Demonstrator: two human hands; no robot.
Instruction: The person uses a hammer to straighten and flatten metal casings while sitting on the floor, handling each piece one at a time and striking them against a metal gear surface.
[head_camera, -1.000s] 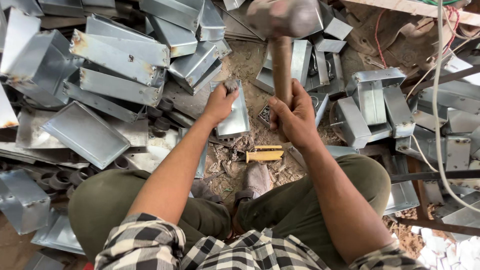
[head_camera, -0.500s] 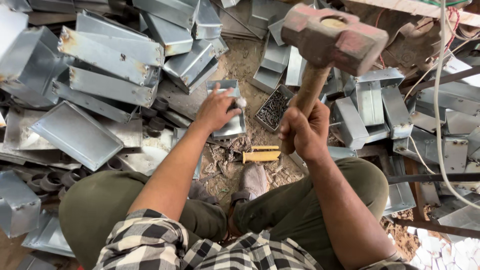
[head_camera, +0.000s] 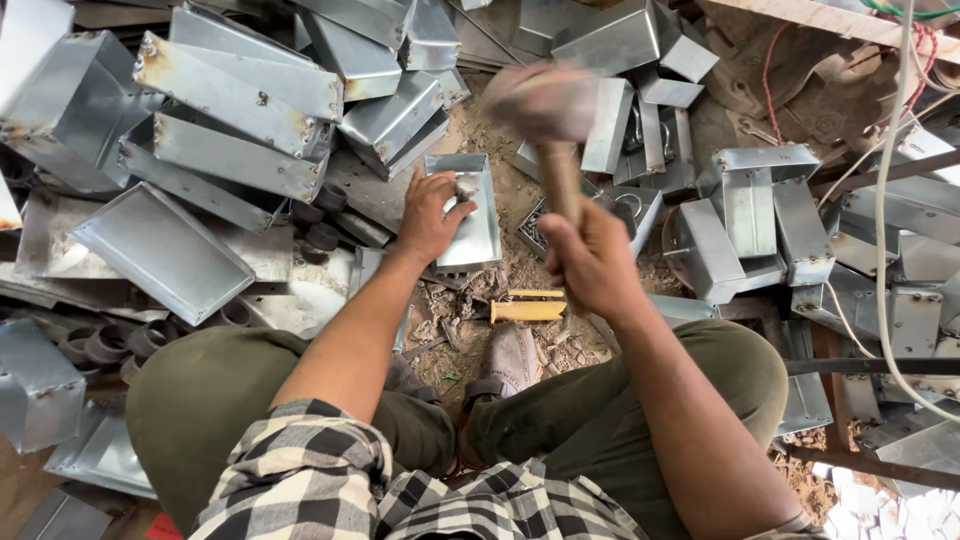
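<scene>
A person sits on the ground with metal boxes all around. The left hand rests on a small metal tray that lies flat on the dirt floor, just in front of the knees. Its fingers are bent over the near edge of the tray and pinch a small grey bit inside it. The right hand is closed tight around the wooden handle of a hammer. The hammer head is up above the tray and looks blurry. The tray is thin sheet metal, so it is likely light and stiff, but it could bend or slide when hit. Its cut edges may be sharp, so the flat rim is the safe place to hold it. The hammer head looks big and heavy, so a firm grip low on the handle suits it. A yellow tool handle lies on the floor between the two hands, near a grey shoe. Piles of shiny metal boxes sit to the left and more boxes to the right.
</scene>
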